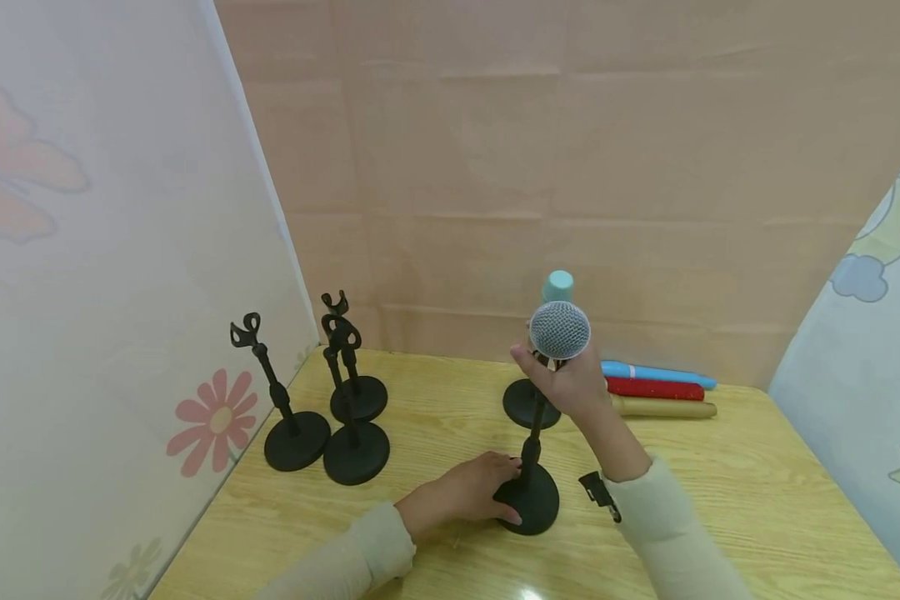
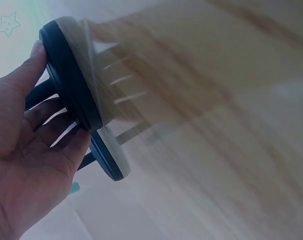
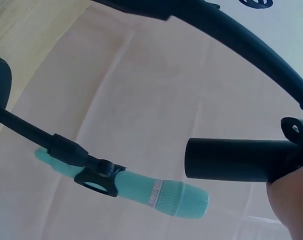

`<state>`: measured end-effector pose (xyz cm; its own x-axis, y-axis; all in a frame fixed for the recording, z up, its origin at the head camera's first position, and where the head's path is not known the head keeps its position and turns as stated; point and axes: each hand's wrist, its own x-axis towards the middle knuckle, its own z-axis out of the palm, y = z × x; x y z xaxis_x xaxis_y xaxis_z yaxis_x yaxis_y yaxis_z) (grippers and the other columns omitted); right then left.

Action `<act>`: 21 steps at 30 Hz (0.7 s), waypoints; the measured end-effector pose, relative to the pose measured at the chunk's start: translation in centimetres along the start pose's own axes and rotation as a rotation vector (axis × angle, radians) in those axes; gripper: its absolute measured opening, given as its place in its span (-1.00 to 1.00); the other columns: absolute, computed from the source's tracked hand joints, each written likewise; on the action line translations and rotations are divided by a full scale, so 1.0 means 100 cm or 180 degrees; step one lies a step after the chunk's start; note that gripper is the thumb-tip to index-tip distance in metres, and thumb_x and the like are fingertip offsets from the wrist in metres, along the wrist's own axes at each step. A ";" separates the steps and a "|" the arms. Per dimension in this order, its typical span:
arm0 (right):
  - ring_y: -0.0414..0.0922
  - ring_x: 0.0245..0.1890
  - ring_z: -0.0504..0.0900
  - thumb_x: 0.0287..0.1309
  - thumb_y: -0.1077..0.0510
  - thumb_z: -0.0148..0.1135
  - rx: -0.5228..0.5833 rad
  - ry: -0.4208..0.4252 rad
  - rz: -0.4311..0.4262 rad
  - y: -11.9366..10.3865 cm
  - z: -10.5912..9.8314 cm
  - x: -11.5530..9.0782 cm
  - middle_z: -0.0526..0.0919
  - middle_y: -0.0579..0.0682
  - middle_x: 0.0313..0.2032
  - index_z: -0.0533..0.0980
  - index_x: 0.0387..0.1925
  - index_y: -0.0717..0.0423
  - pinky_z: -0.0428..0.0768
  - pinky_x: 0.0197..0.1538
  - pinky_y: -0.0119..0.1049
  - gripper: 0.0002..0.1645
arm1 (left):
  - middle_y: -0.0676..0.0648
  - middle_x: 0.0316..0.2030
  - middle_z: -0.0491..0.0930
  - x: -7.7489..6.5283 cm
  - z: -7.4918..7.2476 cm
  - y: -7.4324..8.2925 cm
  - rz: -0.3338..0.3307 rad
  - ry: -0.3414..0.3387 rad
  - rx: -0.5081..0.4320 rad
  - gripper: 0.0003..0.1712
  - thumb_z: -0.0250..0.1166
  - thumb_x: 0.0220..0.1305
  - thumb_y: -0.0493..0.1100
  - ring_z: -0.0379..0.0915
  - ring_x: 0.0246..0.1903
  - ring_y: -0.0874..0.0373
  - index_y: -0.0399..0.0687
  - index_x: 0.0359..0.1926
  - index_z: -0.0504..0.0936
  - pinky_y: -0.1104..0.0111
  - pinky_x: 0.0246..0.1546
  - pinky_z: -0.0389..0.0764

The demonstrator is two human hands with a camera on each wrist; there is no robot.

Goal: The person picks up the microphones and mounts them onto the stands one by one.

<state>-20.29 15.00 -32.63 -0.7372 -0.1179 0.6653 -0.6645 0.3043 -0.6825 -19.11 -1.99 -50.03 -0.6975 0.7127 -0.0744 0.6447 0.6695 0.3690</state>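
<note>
A black microphone stand (image 1: 531, 450) is upright on the table, and a microphone with a silver mesh head (image 1: 560, 331) sits at its top clip. My left hand (image 1: 480, 487) grips the stand's round base, thumb on one edge and fingers on the other, as the left wrist view shows on the base (image 2: 71, 75). Up at the clip, my right hand (image 1: 576, 379) holds the microphone; its fingers are mostly hidden behind the mesh head. The right wrist view shows the microphone's black handle (image 3: 231, 160) beside the curved pole (image 3: 241, 45), with only part of that hand at the edge.
Behind, a turquoise microphone (image 3: 141, 190) rests in another stand's clip. Three black stands (image 1: 297, 442) with bare clips stand at the left. Blue (image 1: 667, 375), red (image 1: 656, 389) and tan (image 1: 667, 407) stick-shaped things lie at the back right. Walls border the table.
</note>
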 end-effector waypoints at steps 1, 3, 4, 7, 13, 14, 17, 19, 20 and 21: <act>-0.09 -0.23 0.49 0.04 0.32 0.46 -0.0051 -0.0015 0.0028 0.000 0.000 -0.001 0.55 0.01 -0.24 0.43 0.03 0.31 0.50 -0.17 -0.37 -0.47 | 0.12 0.44 0.34 0.000 -0.001 0.000 -0.0013 -0.0006 -0.0002 -0.20 0.39 0.22 0.29 0.21 0.44 0.16 -0.04 0.35 0.52 0.31 0.37 0.37; -0.02 -0.16 0.50 0.02 0.30 0.48 -0.0179 -0.0045 0.0090 0.001 0.000 -0.003 0.57 0.08 -0.15 0.41 0.09 0.30 0.53 -0.08 -0.25 -0.39 | 0.13 0.44 0.33 0.000 -0.002 0.001 -0.0042 -0.0022 -0.0007 -0.19 0.39 0.22 0.30 0.21 0.45 0.16 -0.04 0.36 0.52 0.30 0.37 0.37; 0.01 -0.10 0.51 0.01 0.30 0.49 -0.0219 -0.0054 0.0126 0.002 -0.001 -0.004 0.57 0.11 -0.10 0.39 0.13 0.29 0.54 -0.01 -0.17 -0.34 | 0.13 0.45 0.33 0.000 -0.002 0.002 -0.0058 -0.0029 -0.0012 -0.19 0.39 0.21 0.30 0.20 0.45 0.16 -0.03 0.36 0.52 0.30 0.37 0.37; 0.07 0.02 0.53 0.02 0.28 0.51 -0.0276 -0.0073 0.0204 0.006 -0.001 -0.006 0.57 0.17 0.02 0.36 0.20 0.29 0.53 0.13 0.07 -0.27 | 0.15 0.45 0.32 -0.001 -0.001 0.003 -0.0090 -0.0044 0.0010 -0.19 0.38 0.21 0.31 0.20 0.45 0.16 -0.01 0.35 0.52 0.29 0.37 0.37; -0.11 0.02 0.54 0.08 0.28 0.45 -0.0137 -0.0006 0.0264 0.007 0.002 -0.005 0.61 0.15 0.01 0.43 0.15 0.30 0.55 0.15 -0.21 -0.40 | 0.16 0.45 0.32 -0.001 0.000 0.003 -0.0106 -0.0050 0.0014 -0.18 0.38 0.20 0.33 0.19 0.46 0.16 0.01 0.35 0.53 0.28 0.36 0.38; -0.17 0.01 0.54 0.08 0.29 0.43 -0.0096 0.0014 0.0248 0.007 0.002 -0.005 0.61 0.13 0.01 0.45 0.13 0.31 0.53 0.13 -0.31 -0.42 | 0.16 0.45 0.31 -0.002 -0.001 0.003 -0.0105 -0.0050 0.0011 -0.18 0.38 0.20 0.33 0.19 0.46 0.16 0.01 0.35 0.53 0.28 0.36 0.39; -0.29 -0.04 0.52 0.08 0.31 0.42 -0.0005 0.0065 0.0201 0.007 0.004 -0.003 0.64 0.10 -0.04 0.49 0.10 0.29 0.47 0.07 -0.49 -0.48 | 0.16 0.45 0.32 -0.002 -0.001 0.003 -0.0103 -0.0045 0.0010 -0.18 0.37 0.19 0.34 0.19 0.45 0.16 0.01 0.35 0.53 0.28 0.35 0.40; -0.31 -0.09 0.55 0.07 0.31 0.43 -0.0001 0.0098 0.0175 0.008 0.005 -0.003 0.67 0.12 -0.09 0.51 0.06 0.30 0.49 0.04 -0.48 -0.51 | 0.16 0.45 0.32 -0.002 -0.002 0.003 -0.0108 -0.0043 0.0014 -0.18 0.37 0.20 0.34 0.20 0.45 0.16 0.01 0.35 0.52 0.29 0.34 0.40; -0.32 -0.12 0.57 0.05 0.30 0.44 -0.0026 0.0135 0.0157 0.009 0.006 -0.003 0.69 0.12 -0.13 0.52 0.03 0.30 0.51 0.02 -0.50 -0.52 | 0.16 0.45 0.31 -0.002 -0.002 0.004 -0.0111 -0.0043 0.0009 -0.17 0.37 0.20 0.33 0.20 0.45 0.16 0.00 0.36 0.52 0.29 0.35 0.40; -0.35 -0.17 0.58 0.04 0.29 0.45 -0.0055 0.0199 0.0162 0.010 0.007 -0.004 0.69 0.11 -0.18 0.53 0.00 0.28 0.52 -0.03 -0.52 -0.54 | 0.16 0.45 0.31 -0.002 -0.002 0.004 -0.0112 -0.0045 -0.0005 -0.17 0.38 0.20 0.33 0.19 0.45 0.16 -0.01 0.36 0.52 0.29 0.35 0.39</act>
<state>-20.69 14.70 -33.78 -0.7605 -0.0426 0.6479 -0.6238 0.3248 -0.7109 -18.81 -1.90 -49.71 -0.7153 0.6916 -0.1005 0.6193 0.6939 0.3674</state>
